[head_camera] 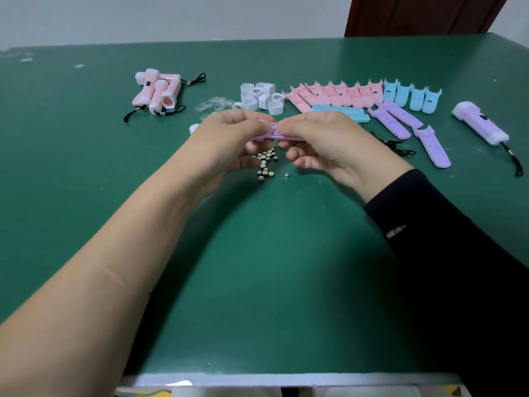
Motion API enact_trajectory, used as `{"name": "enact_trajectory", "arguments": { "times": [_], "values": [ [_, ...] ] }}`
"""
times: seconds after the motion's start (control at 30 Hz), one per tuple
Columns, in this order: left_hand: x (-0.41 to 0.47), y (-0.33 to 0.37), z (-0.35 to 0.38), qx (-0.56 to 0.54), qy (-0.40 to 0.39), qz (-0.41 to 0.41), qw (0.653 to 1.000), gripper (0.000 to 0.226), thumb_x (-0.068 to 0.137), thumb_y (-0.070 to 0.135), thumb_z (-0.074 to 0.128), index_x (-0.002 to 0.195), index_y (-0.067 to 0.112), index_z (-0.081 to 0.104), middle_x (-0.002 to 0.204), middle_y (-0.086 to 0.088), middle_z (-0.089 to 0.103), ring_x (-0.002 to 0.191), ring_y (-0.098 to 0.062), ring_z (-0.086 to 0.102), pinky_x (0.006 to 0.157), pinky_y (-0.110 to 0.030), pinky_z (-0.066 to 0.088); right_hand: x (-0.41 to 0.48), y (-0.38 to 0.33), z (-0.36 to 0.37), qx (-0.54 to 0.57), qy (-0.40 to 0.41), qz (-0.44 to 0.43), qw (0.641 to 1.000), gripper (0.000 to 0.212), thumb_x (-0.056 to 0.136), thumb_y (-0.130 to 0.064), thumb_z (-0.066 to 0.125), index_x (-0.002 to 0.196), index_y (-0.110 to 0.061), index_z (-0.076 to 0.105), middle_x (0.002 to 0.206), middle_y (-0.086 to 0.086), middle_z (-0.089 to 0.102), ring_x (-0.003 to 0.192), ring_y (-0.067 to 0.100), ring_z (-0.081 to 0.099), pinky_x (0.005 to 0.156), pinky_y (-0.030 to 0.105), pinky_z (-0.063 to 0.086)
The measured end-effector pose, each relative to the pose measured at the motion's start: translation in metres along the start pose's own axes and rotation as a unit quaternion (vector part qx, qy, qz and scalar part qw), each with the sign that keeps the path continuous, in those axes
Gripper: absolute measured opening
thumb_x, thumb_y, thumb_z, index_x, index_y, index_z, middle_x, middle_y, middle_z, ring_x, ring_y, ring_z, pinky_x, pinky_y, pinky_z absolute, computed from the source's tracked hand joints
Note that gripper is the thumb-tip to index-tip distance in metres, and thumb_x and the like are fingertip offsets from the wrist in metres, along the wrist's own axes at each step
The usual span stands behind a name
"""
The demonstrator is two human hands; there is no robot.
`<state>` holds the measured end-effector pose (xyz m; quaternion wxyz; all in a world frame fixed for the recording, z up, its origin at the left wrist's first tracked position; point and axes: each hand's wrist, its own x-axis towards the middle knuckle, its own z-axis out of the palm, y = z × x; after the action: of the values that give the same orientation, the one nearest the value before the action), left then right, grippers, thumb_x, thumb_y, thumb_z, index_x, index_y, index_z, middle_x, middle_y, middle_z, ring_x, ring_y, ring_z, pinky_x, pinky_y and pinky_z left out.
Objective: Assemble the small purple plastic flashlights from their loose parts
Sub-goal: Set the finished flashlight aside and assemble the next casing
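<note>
Green table under everything. Left hand and right hand meet above it, fingers of both pinching purple flashlight shell, held level between them. Finished purple flashlight far right of grip, lanyard attached. Loose purple shells right of grip, nearer. White end caps just beyond grip. Button cells heaped directly below grip. Lone cell apart, beneath right hand.

Matt green table top, shiny metal button cells, smooth purple plastic shell halves, clear glossy lenses.
</note>
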<state>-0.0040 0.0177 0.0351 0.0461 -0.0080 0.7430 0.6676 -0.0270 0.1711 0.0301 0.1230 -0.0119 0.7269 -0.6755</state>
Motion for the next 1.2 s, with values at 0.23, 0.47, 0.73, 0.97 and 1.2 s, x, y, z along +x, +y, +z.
{"name": "enact_trajectory", "arguments": {
  "times": [0.23, 0.47, 0.73, 0.97, 1.2],
  "values": [
    [0.001, -0.002, -0.001, -0.026, -0.019, 0.000, 0.999, 0.012, 0.095, 0.009, 0.055, 0.091, 0.015, 0.065, 0.072, 0.002, 0.069, 0.064, -0.005, 0.064, 0.056, -0.020, 0.052, 0.001, 0.002, 0.001, 0.011, -0.003, 0.007, 1.000, 0.013, 0.088, -0.024, 0.068, 0.092, -0.012, 0.068, 0.059, -0.006, 0.064, 0.043, 0.004, 0.049, 0.045, 0.017, 0.044],
    [0.001, -0.002, 0.000, -0.054, -0.020, -0.008, 0.998, 0.011, 0.095, 0.008, 0.053, 0.097, 0.010, 0.064, 0.067, 0.001, 0.069, 0.060, -0.007, 0.063, 0.055, -0.021, 0.052, 0.003, -0.003, -0.003, 0.039, -0.010, 0.035, 0.999, 0.016, 0.088, -0.017, 0.060, 0.098, -0.006, 0.067, 0.075, 0.005, 0.067, 0.049, 0.011, 0.058, 0.048, 0.020, 0.048],
    [0.001, -0.001, 0.000, -0.052, -0.020, -0.009, 0.998, 0.015, 0.094, 0.006, 0.054, 0.105, 0.005, 0.065, 0.071, 0.001, 0.070, 0.062, -0.006, 0.064, 0.056, -0.021, 0.053, 0.000, -0.003, -0.005, 0.022, -0.015, 0.012, 1.000, 0.017, 0.086, -0.008, 0.059, 0.100, -0.004, 0.068, 0.073, 0.004, 0.067, 0.050, 0.008, 0.058, 0.050, 0.019, 0.049],
    [0.000, 0.000, 0.001, -0.042, -0.014, 0.000, 0.999, 0.011, 0.094, 0.006, 0.055, 0.093, 0.011, 0.064, 0.071, 0.001, 0.070, 0.062, -0.006, 0.065, 0.057, -0.020, 0.053, 0.001, -0.004, -0.006, 0.007, 0.000, 0.020, 1.000, 0.016, 0.087, -0.015, 0.062, 0.100, -0.009, 0.069, 0.082, 0.000, 0.068, 0.057, 0.009, 0.062, 0.057, 0.021, 0.052],
    [0.002, 0.001, -0.004, -0.077, 0.033, -0.004, 0.997, 0.010, 0.095, 0.005, 0.055, 0.094, 0.012, 0.061, 0.077, 0.000, 0.071, 0.064, -0.007, 0.068, 0.054, -0.021, 0.053, 0.004, -0.006, -0.024, -0.177, 0.062, 0.003, 0.982, 0.013, 0.090, -0.016, 0.060, 0.079, -0.012, 0.062, 0.068, 0.003, 0.060, 0.049, 0.011, 0.052, 0.048, 0.023, 0.046]
  ]
}}
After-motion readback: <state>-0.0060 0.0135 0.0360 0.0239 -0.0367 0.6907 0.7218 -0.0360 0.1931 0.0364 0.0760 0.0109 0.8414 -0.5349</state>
